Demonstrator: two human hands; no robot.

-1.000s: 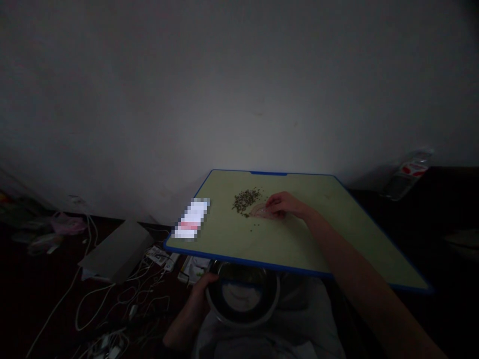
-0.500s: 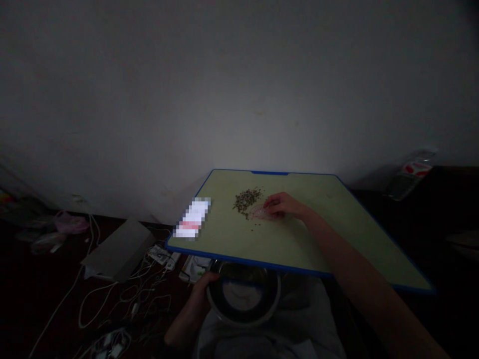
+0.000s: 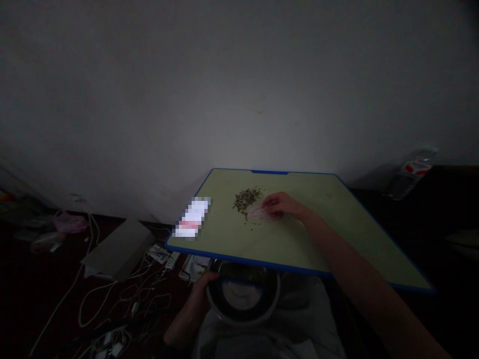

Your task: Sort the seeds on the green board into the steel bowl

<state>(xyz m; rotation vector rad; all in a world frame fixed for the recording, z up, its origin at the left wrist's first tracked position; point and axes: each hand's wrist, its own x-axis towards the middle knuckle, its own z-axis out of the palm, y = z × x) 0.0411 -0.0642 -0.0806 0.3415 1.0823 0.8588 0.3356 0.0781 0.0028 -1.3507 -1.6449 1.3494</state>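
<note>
On the green board (image 3: 307, 244) with a blue edge lies a loose heap of small dark grains (image 3: 247, 198), with a few strays in front. My right hand (image 3: 281, 204) is closed on a clear, pinkish, protractor-like plastic piece (image 3: 256, 212). That piece lies low over the board, its rounded side against the heap's right edge. Below the board's front edge, my left hand (image 3: 204, 289) grips the left rim of a round metal bowl (image 3: 243, 319). The bowl sits over my lap, its far part under the board; its inside is dark with a bright reflection.
A blurred-out bright phone-like slab (image 3: 192, 219) lies at the board's left. A plastic bottle (image 3: 411, 172) leans at the right by the wall (image 3: 239, 89). On the floor at left are a grey box (image 3: 119, 249), tangled white cables (image 3: 129, 294) and a pink bag (image 3: 71, 222).
The plastic piece and my right hand have shifted slightly left. A few more grains lie apart in front of the heap. My left hand and the bowl stay put.
</note>
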